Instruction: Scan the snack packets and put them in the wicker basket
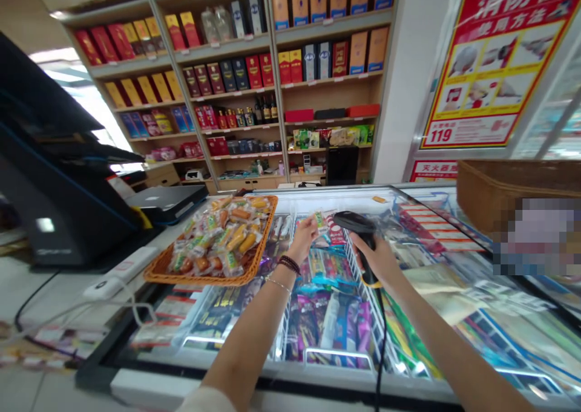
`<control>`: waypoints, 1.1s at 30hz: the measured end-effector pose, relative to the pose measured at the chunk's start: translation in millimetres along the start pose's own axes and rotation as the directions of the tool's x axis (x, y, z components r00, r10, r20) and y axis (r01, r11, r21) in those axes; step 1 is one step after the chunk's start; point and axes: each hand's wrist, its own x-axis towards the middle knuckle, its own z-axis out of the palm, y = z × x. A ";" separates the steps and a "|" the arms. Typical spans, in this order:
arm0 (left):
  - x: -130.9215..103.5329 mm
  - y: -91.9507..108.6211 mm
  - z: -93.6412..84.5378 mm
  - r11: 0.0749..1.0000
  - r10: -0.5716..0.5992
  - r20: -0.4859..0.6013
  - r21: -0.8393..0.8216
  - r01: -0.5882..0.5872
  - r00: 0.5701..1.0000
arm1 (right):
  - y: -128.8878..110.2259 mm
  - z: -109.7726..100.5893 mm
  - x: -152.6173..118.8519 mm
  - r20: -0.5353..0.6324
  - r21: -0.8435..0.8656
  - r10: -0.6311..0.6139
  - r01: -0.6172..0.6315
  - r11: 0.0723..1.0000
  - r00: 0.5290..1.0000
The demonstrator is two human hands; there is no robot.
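My left hand (305, 232), with a dark bead bracelet and a thin chain at the wrist, pinches a small clear packet with a green and yellow label (320, 221). Just to its right, my right hand (373, 256) is wrapped round the grip of a black barcode scanner (354, 222). The scanner's head points left, towards the packet, and its cable hangs down over the freezer. Left of my hands, an orange wicker basket (267, 233) holds several wrapped snacks (238, 236). Both hands are above the glass top of the freezer.
Below the glass, the chest freezer (338, 359) holds colourful packs in wire baskets. A black checkout terminal (59, 206) and a flat black device (166, 201) stand at the left. A brown box (481, 188) sits at the right. Shelves of boxed goods (236, 73) line the back wall.
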 end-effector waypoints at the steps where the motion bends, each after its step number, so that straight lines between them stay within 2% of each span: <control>1: -3.7 0.6 -6.2 0.999 -0.009 -0.014 -0.039 0.009 1.000 | -1.6 4.8 -3.0 0.030 -0.057 -0.012 0.013 0.998 0.999; 4: -11.8 -1.8 -16.5 0.997 -0.022 -0.036 -0.081 0.019 0.999 | -4.2 13.9 -10.0 0.115 -0.215 -0.030 0.054 0.975 0.993; 7: -15.4 -6.4 -17.8 0.992 -0.009 -0.081 -0.125 -0.001 0.997 | -3.9 14.3 -13.2 0.156 -0.332 -0.012 0.064 0.941 0.988; 12: -13.6 -10.0 -16.1 0.983 0.004 -0.166 -0.180 -0.034 0.986 | 0.9 6.6 -13.0 0.165 -0.454 0.024 0.054 0.889 0.986; 17: -12.6 -8.5 -15.2 0.991 -0.003 -0.213 -0.134 -0.026 0.977 | 10.2 10.2 -8.9 0.117 -0.518 0.053 0.016 0.855 0.992; 24: -18.6 -1.9 -10.1 0.994 -0.011 -0.224 -0.105 -0.013 0.975 | 16.7 12.1 -7.9 0.087 -0.424 0.020 0.019 0.905 0.996; 28: -23.7 1.9 -6.8 0.998 -0.003 -0.229 -0.059 -0.010 0.973 | 6.9 10.2 -12.7 0.102 -0.349 -0.003 0.038 0.936 0.995; 31: -24.4 6.7 -2.9 1.000 -0.001 -0.221 0.007 0.003 0.975 | -4.4 14.0 -11.6 0.093 -0.218 -0.017 0.037 0.975 0.996; 33: -19.4 15.7 -1.7 0.999 0.036 -0.219 0.018 -0.033 0.975 | -11.7 20.3 -4.6 0.079 -0.112 0.002 0.007 0.994 0.997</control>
